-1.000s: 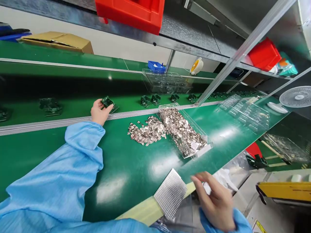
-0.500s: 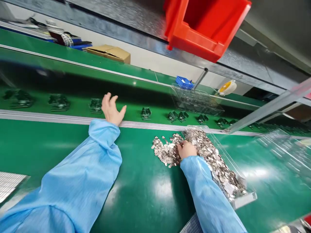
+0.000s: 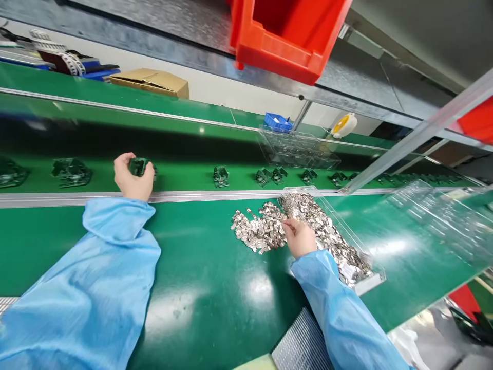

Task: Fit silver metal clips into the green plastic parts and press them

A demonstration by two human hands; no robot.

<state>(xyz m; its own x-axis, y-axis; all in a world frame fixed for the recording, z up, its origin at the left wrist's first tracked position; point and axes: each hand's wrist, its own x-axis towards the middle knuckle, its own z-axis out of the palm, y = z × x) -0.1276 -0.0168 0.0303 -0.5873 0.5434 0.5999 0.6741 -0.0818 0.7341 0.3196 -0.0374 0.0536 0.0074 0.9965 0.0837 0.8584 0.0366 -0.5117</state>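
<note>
My left hand (image 3: 131, 180) reaches over the metal rail with thumb and fingers curled round a small green circuit board (image 3: 139, 166) on the green belt. At the right edge of a loose heap of small silvery metal pieces (image 3: 256, 228), my right hand (image 3: 299, 237) has its fingertips pinched together. Whatever lies in that pinch is too small to make out. Beside this hand stands a clear tray (image 3: 372, 283), filled with many more of the same metal pieces (image 3: 327, 228).
More circuit boards (image 3: 221, 176) lie spaced along the belt (image 3: 185, 172) behind the metal rail (image 3: 192, 196). A red bin (image 3: 285, 51) hangs overhead from the shelf. A slanting post (image 3: 404, 133) stands at right, near clear trays (image 3: 442, 221). A ridged grey tray (image 3: 302, 341) lies in front.
My left hand has moved left from beside the boards and closed round one. My right hand has drawn its fingertips up from the heap into a pinch. The view has shifted.
</note>
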